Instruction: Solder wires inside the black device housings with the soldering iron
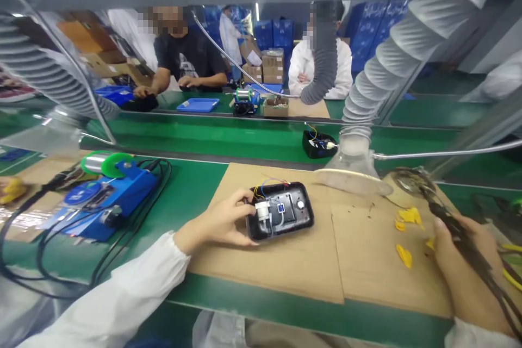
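My left hand [224, 220] grips the left end of an open black plastic housing [292, 223], thumb and fingers at its rim. Inside the housing sit a white cylindrical motor-like part [263, 210], a small blue piece [281, 208] and clear tubing; thin coloured wires stick up from its far edge. At the right, my right hand [468, 253] is closed around a dark soldering iron [451, 223]. Its front end points into a round dish [408, 180] at the back of the cardboard [302, 277]. Several yellow scraps [403, 255] lie beside that hand.
A blue soldering station [118, 196] with a green solder reel [106, 164] and black cables stands left. A fume hood [354, 171] hangs low between housing and dish. Another black housing [314, 145] rests behind. Yellow-handled pliers-like tool [513, 277] lies far right. Co-workers sit opposite.
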Demonstrator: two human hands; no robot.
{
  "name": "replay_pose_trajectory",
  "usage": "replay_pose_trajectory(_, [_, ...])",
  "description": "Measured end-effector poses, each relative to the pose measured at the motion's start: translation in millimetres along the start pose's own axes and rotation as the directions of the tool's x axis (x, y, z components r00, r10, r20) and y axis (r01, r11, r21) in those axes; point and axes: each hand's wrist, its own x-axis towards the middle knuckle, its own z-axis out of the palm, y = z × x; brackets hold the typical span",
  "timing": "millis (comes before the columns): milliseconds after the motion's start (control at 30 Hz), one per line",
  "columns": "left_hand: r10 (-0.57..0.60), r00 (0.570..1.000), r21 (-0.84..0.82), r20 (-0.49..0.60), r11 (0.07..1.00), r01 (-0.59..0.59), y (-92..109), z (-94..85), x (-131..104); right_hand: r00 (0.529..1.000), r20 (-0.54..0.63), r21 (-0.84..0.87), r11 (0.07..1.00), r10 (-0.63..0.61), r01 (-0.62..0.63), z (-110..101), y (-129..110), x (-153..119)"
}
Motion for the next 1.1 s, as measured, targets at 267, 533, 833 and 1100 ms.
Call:
replay_pose_trajectory(267, [0.103, 0.980, -0.218, 0.171, 0.974, -0.065, 16, -21.6, 17, 0.993, -0.015, 0.087, 0.989, 0.118, -0.116, 11, -9, 1])
replay_pose_trajectory(533, [-0.295, 0.928, 0.014, 0.228, 0.954, 0.299, 5, -8.9, 104, 0.997, 0.061, 0.141, 0.989, 0.035, -0.044, 11, 1, 3])
replay_pose_trajectory(833, [-0.196, 0.972, -0.369, 0.133, 0.900, 0.232, 56, 27.3, 156, 0.998, 0.042, 0.270, 0.963, -0.040, 0.027, 21, 3, -4])
replay_pose_trajectory(1100, [-0.358, 0.917, -0.768, 0.175, 0.533, 0.355, 104, 27.9, 151, 0.999, 0.020, 0.328, 0.944, -0.029, 0.021, 12, -6, -5])
